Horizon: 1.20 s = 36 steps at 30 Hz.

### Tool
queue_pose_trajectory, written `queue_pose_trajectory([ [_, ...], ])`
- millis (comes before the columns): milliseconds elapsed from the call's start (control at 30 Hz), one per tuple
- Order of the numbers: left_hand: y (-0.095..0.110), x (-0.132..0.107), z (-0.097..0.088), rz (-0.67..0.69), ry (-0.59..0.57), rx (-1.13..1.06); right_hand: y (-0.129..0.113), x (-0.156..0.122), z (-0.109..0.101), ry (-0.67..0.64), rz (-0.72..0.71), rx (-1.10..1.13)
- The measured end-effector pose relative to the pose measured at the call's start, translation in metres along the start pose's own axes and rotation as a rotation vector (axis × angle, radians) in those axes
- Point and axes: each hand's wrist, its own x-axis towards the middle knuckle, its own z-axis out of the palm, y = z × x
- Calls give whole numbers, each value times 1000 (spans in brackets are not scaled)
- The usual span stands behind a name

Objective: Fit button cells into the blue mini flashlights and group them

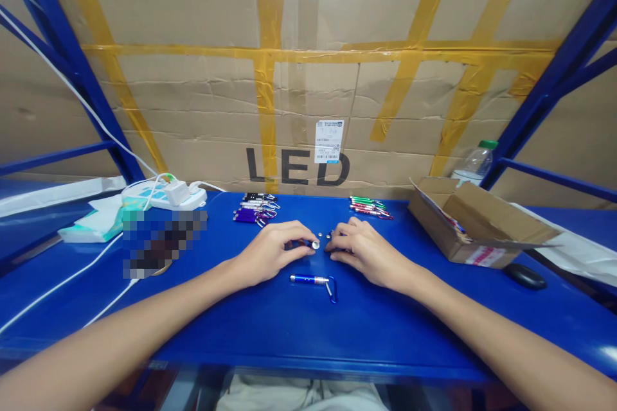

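Observation:
My left hand [279, 250] is closed around a small flashlight tube [315, 245], its round silver open end pointing right. Across from it, my right hand [364, 249] is closed at the fingertips, touching something small and dark that I cannot make out. A tiny silver disc [320, 235], like a button cell, lies on the blue table between the hands. In front of them rests a blue keychain flashlight [307, 279] with a blue carabiner clip [333, 290] at its right end. Behind my left hand are several purple, silver and black flashlights [254, 207]; behind my right, several green and red ones [369, 207].
An open cardboard box [463, 225] stands at the right, with a black computer mouse [526, 276] before it and a plastic bottle [477, 164] behind. At left are a power strip [195, 198], white cables, a tissue pack [94, 221] and a pixelated object [164, 245]. Cardboard [193, 109] walls the back.

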Motion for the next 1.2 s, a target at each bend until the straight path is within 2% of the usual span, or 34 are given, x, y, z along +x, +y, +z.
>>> queue_pose_trajectory([
  [467,-1,-1,1,-13,-16,14,-4,-1,-7,-76,81,76],
  [667,-2,-2,1,-33,-40,8,-14,-2,-12,-195,143,184],
  [767,-3,-2,1,-42,-45,10,-16,-1,-13,-203,143,226],
  [867,-4,-2,1,-45,-46,18,-15,-2,-11,-147,96,226],
  [967,-4,-2,1,-63,-63,45,-13,-2,-9,-14,68,239],
  [1100,-4,-3,1,-93,-133,72,-16,-1,-8,159,64,412],
  [1200,-3,-3,1,-84,-165,84,-20,-1,-6,237,32,512],
])
